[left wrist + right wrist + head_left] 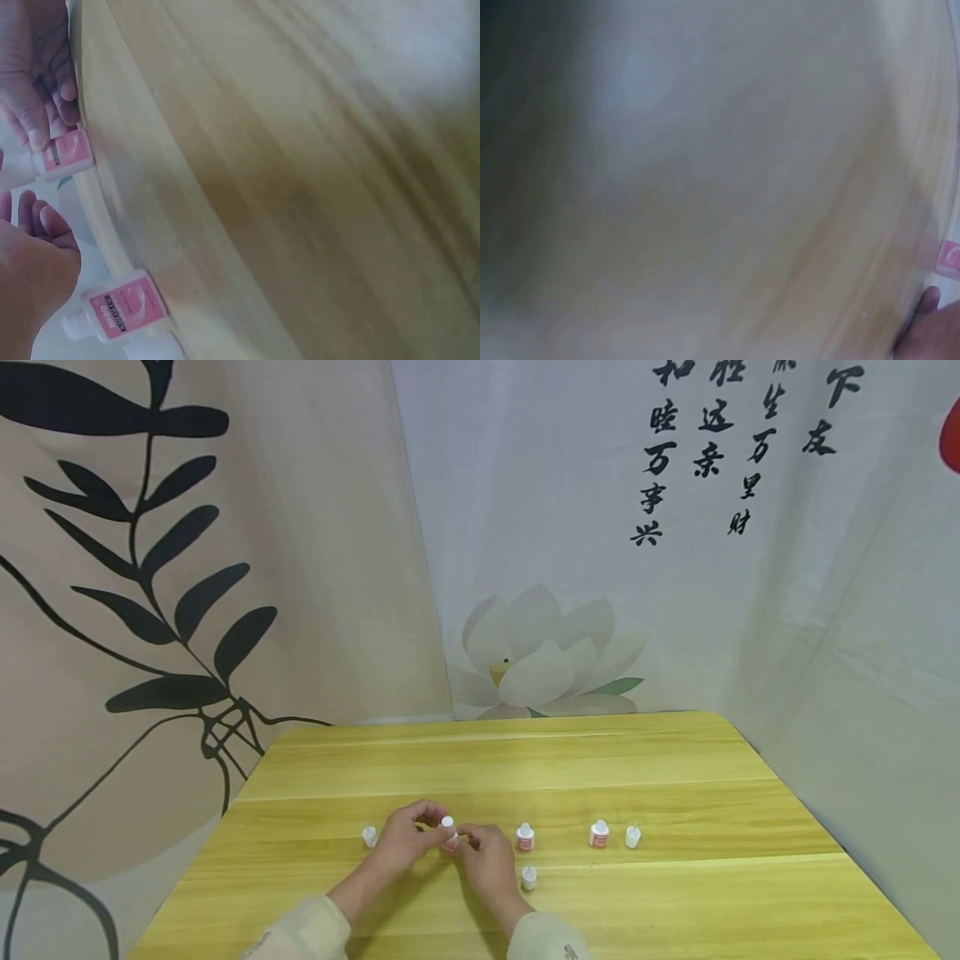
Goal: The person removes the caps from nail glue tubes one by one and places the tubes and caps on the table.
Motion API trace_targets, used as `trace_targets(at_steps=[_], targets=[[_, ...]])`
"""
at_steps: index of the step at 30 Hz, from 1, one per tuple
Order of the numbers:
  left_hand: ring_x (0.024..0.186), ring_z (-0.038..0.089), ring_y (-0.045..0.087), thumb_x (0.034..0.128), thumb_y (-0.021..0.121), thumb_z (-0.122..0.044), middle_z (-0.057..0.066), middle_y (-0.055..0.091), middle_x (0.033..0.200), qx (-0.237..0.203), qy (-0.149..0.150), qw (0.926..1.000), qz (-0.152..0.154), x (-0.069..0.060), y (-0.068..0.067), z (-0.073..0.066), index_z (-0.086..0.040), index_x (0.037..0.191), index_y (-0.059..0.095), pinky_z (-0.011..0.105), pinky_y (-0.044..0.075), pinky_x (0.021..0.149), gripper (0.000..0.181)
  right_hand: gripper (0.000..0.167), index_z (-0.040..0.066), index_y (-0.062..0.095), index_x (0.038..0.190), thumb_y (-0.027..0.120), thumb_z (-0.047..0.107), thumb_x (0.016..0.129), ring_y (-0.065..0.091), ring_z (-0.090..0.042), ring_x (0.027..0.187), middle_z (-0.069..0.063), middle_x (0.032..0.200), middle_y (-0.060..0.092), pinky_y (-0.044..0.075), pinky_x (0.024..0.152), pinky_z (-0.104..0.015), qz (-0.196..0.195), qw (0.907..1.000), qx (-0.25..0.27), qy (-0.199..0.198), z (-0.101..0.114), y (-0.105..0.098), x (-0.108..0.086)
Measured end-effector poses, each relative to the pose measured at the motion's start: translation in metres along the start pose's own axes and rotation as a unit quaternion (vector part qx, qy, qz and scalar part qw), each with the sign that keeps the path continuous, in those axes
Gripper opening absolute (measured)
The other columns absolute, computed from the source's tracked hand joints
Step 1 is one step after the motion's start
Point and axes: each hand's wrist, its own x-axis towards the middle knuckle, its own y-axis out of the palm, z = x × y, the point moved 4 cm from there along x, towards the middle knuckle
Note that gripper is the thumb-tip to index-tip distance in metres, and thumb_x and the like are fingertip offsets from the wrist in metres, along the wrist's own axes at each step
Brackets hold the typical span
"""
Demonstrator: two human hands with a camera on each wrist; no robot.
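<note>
A small white bottle with a pink label (451,844) stands between the two hands, its white top uppermost. My left hand (405,842) pinches it, the thumb across the front near the neck. From the other side my right hand (487,860) grips it with thumb and forefinger; the exact contact is partly hidden. In the left wrist view the label (69,152) shows below the left hand's thumb, and the right hand's other fingers (56,223) are loosely curled. At the right wrist view's edge, only part of a pink label (951,258) and a hand (934,334) appear.
Two similar bottles stand to the right, a nearer one (525,837) and a farther one (598,834). Small white caps lie on the wooden table (675,910): one at left (370,837), one in front (528,877), one at right (633,837). Printed curtains hang behind.
</note>
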Motion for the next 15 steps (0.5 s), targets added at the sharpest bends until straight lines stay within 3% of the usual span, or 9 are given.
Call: trace_targets(at_steps=[4, 9, 15], targets=[[0.103, 0.024, 0.054, 0.0874, 0.077, -0.028, 0.003, 0.063, 0.107, 0.013, 0.004, 0.9998, 0.014, -0.0005, -0.0015, -0.0016, -0.004, 0.116, 0.066, 0.037, 0.048, 0.085, 0.039, 0.011, 0.016, 0.077, 0.097, 0.075, 0.022, 0.087, 0.055, -0.013, 0.086, 0.001, 0.096, 0.064, 0.049, 0.074, -0.035, -0.006, 1.0000, -0.002, -0.005, 0.0003, -0.0003, 0.0006], [0.102, 0.024, 0.054, 0.0870, 0.077, -0.030, 0.004, 0.061, 0.109, 0.014, -0.003, 0.9998, 0.017, -0.0002, -0.0031, -0.0014, -0.009, 0.112, 0.068, 0.037, 0.049, 0.083, 0.034, 0.012, 0.016, 0.077, 0.097, 0.076, 0.022, 0.086, 0.055, -0.013, 0.086, 0.000, 0.096, 0.065, 0.048, 0.074, -0.033, -0.008, 0.9999, -0.001, -0.007, 0.0005, 0.0000, 0.0004], [0.094, 0.023, 0.055, 0.0849, 0.080, -0.030, 0.005, 0.061, 0.104, 0.001, -0.016, 0.9998, 0.008, 0.0025, -0.0018, 0.0007, -0.011, 0.104, 0.068, 0.034, 0.050, 0.072, 0.030, 0.013, 0.017, 0.077, 0.099, 0.075, 0.023, 0.087, 0.054, -0.015, 0.088, -0.005, 0.104, 0.065, 0.049, 0.074, -0.034, 0.003, 0.9999, 0.010, 0.006, -0.0009, 0.0002, -0.0005]])
